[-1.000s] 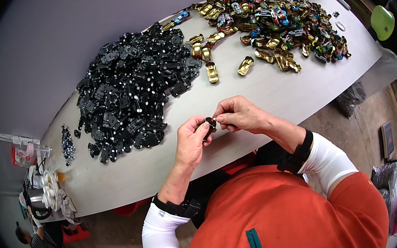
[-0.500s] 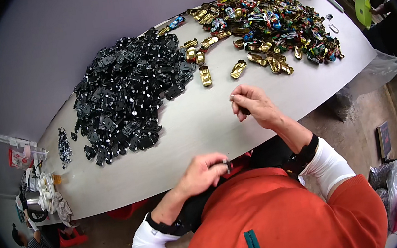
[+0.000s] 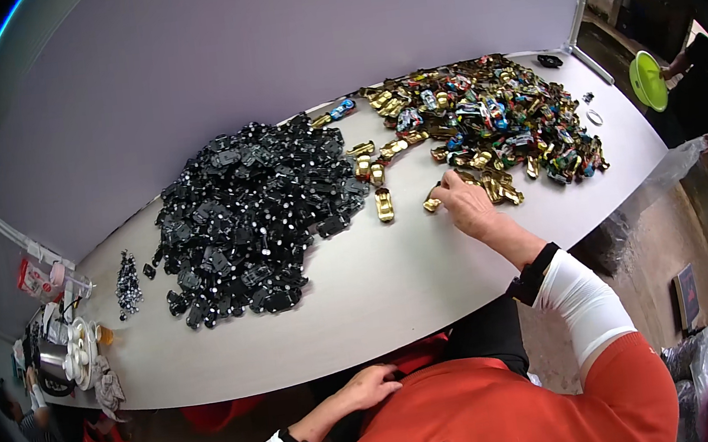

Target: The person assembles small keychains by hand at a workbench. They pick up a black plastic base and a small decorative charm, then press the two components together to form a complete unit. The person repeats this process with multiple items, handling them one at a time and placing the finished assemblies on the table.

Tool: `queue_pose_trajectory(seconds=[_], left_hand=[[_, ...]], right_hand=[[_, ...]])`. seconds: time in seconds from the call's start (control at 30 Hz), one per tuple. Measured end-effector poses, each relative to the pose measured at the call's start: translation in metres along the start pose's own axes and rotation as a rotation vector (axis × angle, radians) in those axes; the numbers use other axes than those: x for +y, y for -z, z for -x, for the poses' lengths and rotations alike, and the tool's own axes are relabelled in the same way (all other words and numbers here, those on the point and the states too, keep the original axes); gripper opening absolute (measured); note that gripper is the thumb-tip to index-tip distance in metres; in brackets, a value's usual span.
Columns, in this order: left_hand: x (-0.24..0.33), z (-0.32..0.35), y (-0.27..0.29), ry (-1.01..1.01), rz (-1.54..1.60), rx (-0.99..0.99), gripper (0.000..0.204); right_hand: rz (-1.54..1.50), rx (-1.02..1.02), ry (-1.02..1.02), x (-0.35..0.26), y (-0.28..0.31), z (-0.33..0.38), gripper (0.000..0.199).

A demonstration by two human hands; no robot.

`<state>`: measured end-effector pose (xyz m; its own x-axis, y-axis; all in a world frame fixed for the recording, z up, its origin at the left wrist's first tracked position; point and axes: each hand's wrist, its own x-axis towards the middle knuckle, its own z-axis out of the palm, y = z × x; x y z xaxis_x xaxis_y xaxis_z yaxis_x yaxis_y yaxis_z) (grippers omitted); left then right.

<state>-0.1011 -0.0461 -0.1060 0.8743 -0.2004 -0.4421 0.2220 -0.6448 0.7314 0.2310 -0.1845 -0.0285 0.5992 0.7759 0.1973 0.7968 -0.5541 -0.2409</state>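
My right hand (image 3: 467, 205) reaches over the table, its fingers bent down onto a gold toy car body (image 3: 432, 205) and closed at it. Only the near end of that car shows; the hand covers the rest. Another gold car body (image 3: 384, 205) lies just left of it. Low at the table's front edge, my left hand (image 3: 368, 388) rests over my lap with curled fingers. A small dark bit shows at its fingertips, too hidden to name. Behind the right hand spreads a heap of gold and coloured toy car bodies (image 3: 508, 116).
A big heap of black toy car chassis (image 3: 257, 214) covers the table's left-middle. Small silvery parts (image 3: 127, 286) lie at far left, near a tray of cups (image 3: 83, 352) and a cloth (image 3: 108, 387). At right, another person holds a green basin (image 3: 648, 83).
My right hand has moved forward from above the bare tabletop onto the gold car body. The left hand has drawn down toward my lap. The view has tilted up.
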Motion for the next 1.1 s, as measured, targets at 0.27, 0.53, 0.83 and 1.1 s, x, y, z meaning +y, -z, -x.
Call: queue_pose_trajectory(seconds=[0.27,0.53,0.83,1.1], left_hand=[[0.046,-0.03,0.153,-0.196,-0.319,0.833,0.019],[0.022,-0.114,0.195,0.081,-0.761,0.918,0.004],[0.035,-0.077,0.189,-0.013,1.095,0.544,0.004],[0.04,-0.078,0.155,-0.134,1.428,0.484,0.008]], right_hand=[[-0.034,-0.093,0.165,-0.005,0.008,-0.011,0.016],[-0.471,-0.397,-0.028,-0.021,0.014,-0.001,0.018],[-0.7,-0.105,0.0,-0.027,-0.006,-0.001,0.018],[-1.594,-0.462,-0.382,-0.093,-0.011,0.005,0.018]])
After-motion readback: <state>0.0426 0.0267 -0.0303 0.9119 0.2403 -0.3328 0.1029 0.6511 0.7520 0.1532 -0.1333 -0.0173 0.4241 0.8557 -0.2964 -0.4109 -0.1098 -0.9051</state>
